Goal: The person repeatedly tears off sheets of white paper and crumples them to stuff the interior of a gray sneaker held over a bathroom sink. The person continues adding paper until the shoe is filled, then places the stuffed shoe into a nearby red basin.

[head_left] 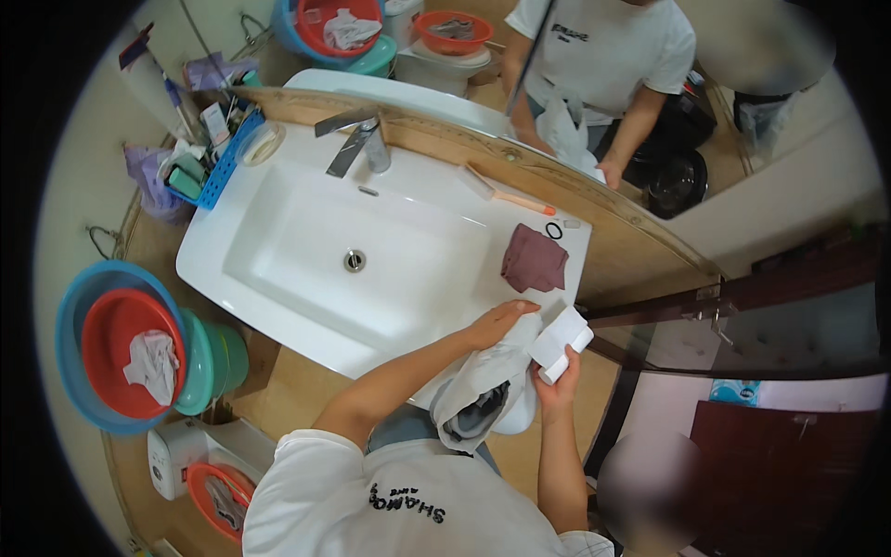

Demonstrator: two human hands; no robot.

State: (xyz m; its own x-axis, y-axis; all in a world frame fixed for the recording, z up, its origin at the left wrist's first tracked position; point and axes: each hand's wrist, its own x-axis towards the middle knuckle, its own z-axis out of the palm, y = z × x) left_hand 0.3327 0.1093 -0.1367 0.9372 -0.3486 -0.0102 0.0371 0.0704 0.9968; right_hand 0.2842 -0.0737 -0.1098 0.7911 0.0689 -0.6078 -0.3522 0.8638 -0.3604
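Note:
My right hand (pixel 559 379) is closed on a white roll (pixel 562 340) with a flat sheet on top; I cannot tell whether it is paper or cloth. Just left of it, my left hand (pixel 499 325) is by the right front edge of the sink, its fingers closed on the top of a pale grey cloth (pixel 471 388). That cloth hangs in front of my body, and its open lower end shows dark fabric inside. Behind both hands, a folded mauve cloth (pixel 535 259) lies on the sink's right ledge.
The white sink (pixel 306 232) has a metal faucet (pixel 371 148). A brush (pixel 515 195) and a black ring (pixel 554 230) lie along its back right. A blue basket (pixel 227 162) stands back left. Nested basins (pixel 85 371), a green bucket (pixel 223 357) and a toilet (pixel 232 446) are left. A mirror runs behind.

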